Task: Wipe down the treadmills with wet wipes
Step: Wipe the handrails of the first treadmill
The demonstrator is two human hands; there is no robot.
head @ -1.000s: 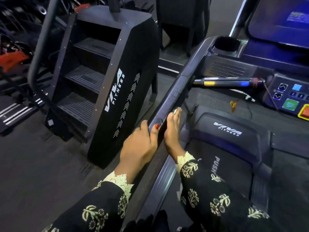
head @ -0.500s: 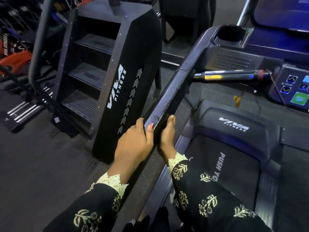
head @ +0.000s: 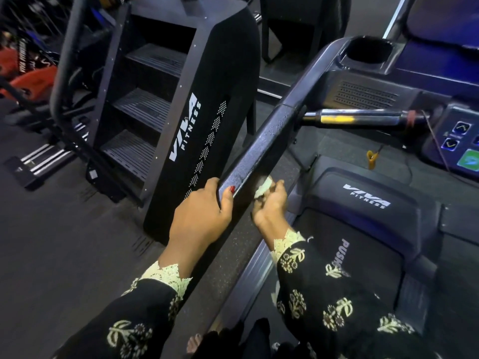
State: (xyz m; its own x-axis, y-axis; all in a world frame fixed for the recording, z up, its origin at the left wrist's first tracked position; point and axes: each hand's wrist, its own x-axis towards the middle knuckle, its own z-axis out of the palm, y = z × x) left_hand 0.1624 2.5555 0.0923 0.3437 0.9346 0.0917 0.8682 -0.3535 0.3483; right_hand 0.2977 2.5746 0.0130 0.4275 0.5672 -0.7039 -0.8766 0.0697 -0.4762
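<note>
A dark treadmill fills the right half, with its left handrail [head: 261, 149] running diagonally from the cup holder down toward me. My left hand [head: 204, 216] grips the rail's lower end from the outer side, thumb over the top. On the inner side, my right hand [head: 270, 204] holds a small crumpled pale wet wipe [head: 263, 187] pressed against the rail. The running belt [head: 357, 260] and the motor cover marked VIVA FITNESS [head: 368, 195] lie below.
A black stair-climber machine [head: 197, 120] stands close on the left of the rail. The console buttons [head: 461, 141], a chrome grip bar [head: 363, 117] and a yellow safety clip [head: 372, 159] sit at upper right. Dark rubber floor [head: 51, 242] spreads to the left.
My right hand has slid a little down and back along the inner side of the rail, and the wipe now shows between its fingers. My left hand keeps its grip.
</note>
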